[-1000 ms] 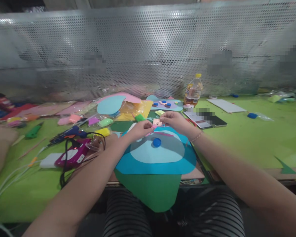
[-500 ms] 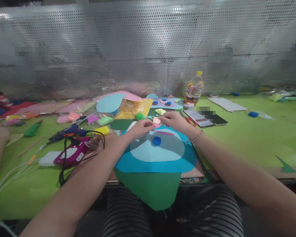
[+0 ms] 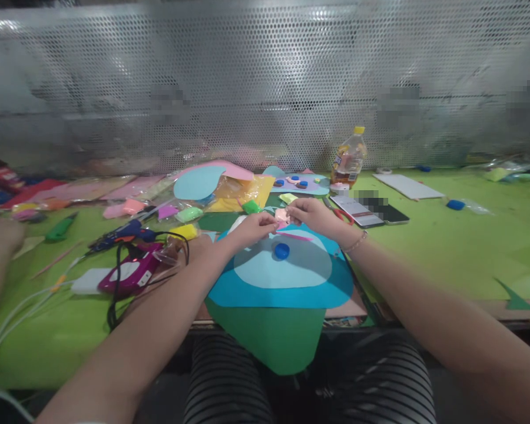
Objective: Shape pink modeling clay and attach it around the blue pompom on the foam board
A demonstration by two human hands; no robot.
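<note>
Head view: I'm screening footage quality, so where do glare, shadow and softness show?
Head view: bright glare marks the perforated metal panel; soft shadows darken part of the pale-blue paper; the pale-pink piece between the left hand and right hand lacks fine detail.

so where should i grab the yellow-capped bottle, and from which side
Probably around the middle of its body, with the right hand from the right: the yellow-capped bottle stands upright and narrows toward its neck, while the lavender sheet lies to its left and the lit phone in front.
</note>
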